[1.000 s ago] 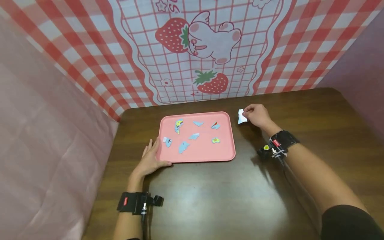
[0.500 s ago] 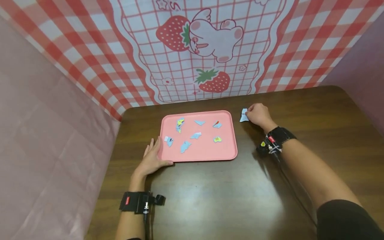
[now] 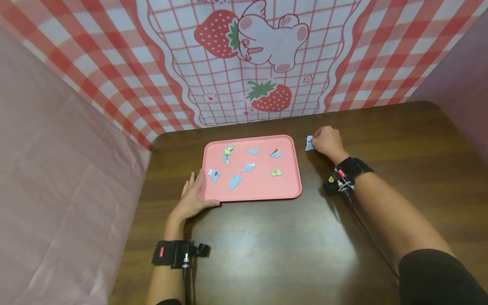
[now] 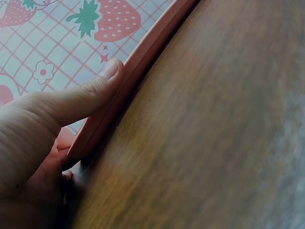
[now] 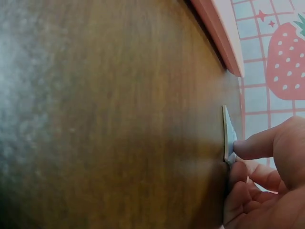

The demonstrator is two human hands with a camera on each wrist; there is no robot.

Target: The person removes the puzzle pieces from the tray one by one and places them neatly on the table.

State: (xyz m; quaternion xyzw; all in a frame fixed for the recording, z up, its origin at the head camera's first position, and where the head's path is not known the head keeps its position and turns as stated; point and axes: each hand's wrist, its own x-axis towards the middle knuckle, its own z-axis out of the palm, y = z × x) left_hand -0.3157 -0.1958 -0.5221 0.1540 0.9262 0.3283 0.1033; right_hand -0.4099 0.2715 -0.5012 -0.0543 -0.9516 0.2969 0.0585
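At the back right of the table, my right hand point(image 3: 328, 143) pinches a flat light-blue piece point(image 3: 309, 143) with an irregular outline, just right of the pink tray point(image 3: 263, 192). In the right wrist view, the thumb presses the face of that piece point(image 5: 229, 138), whose thin pale edge shows close to the wood; contact is unclear. My left hand point(image 3: 190, 201) rests against the tray's near left corner, thumb along the front edge and fingers along the left side. Several similar pieces lie apart on the tray, among them a yellow one point(image 3: 276, 172) and a red-marked one point(image 3: 275, 153).
A brown wooden table point(image 3: 263, 245) extends in front of the tray and to both sides. Behind it hangs a strawberry-print checked cloth point(image 3: 263, 55). Pale pink cloth point(image 3: 57, 169) covers the left side. A cable point(image 3: 370, 233) trails from the right wrist camera.
The piece in my right hand has tilted from a bright, glaring face to plain blue and seems lower. My left hand stays at the tray corner; the head view has shifted slightly.
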